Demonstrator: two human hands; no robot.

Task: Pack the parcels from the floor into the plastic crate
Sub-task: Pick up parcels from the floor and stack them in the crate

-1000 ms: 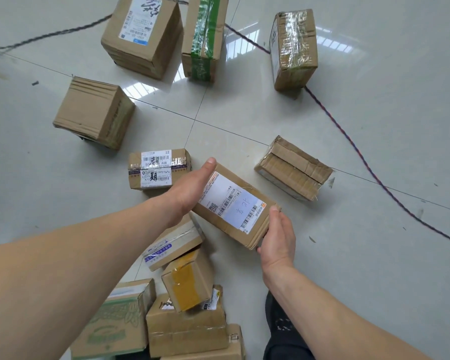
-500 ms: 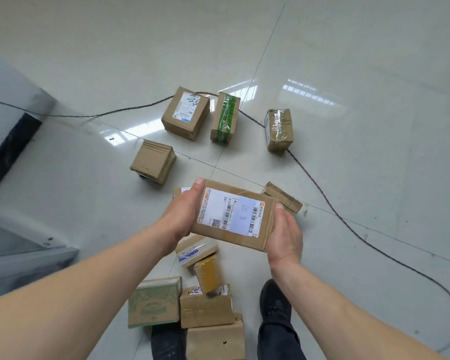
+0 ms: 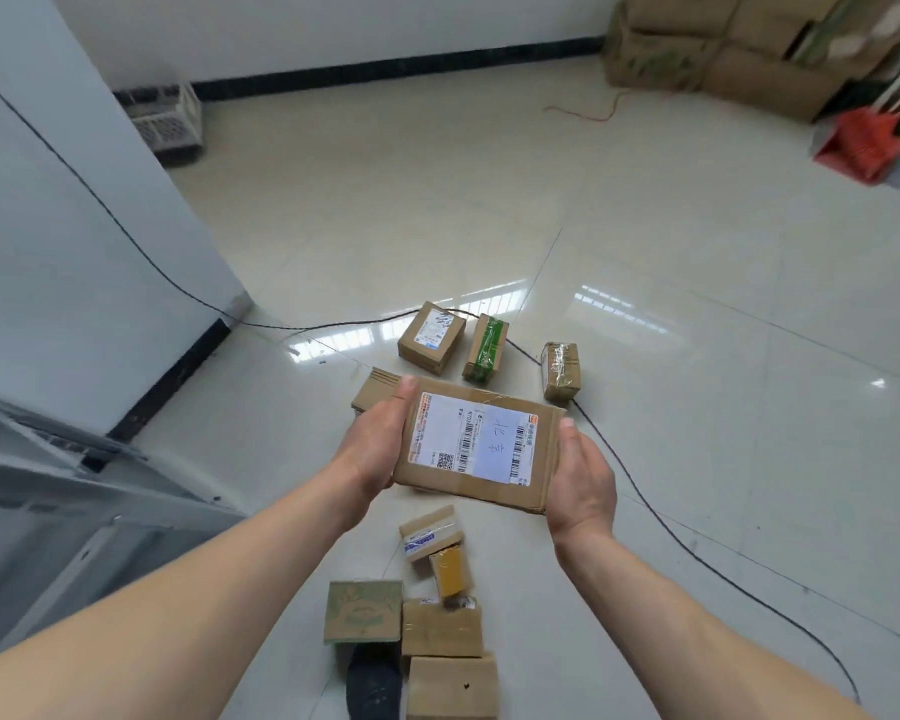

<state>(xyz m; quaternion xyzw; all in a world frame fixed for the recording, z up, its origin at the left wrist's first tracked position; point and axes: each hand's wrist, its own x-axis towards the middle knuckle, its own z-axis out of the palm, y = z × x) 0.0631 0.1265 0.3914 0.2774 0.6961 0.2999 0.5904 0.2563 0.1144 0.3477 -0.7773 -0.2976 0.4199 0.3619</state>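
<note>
Labelled parcel (image 3: 476,443) held off the floor btwn left hand (image 3: 372,445) & right hand (image 3: 583,478), fingers curled on its ends; keep it level, carry to white crate (image 3: 170,122) by far-left wall.

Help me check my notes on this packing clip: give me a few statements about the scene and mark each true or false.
1. Both hands, left hand and right hand, hold the labelled parcel. True.
2. That parcel rests on the floor. False: it is lifted.
3. A crate stands by the far wall. True.
4. The green-taped parcel is in the crate. False: it stands on the floor.
</note>
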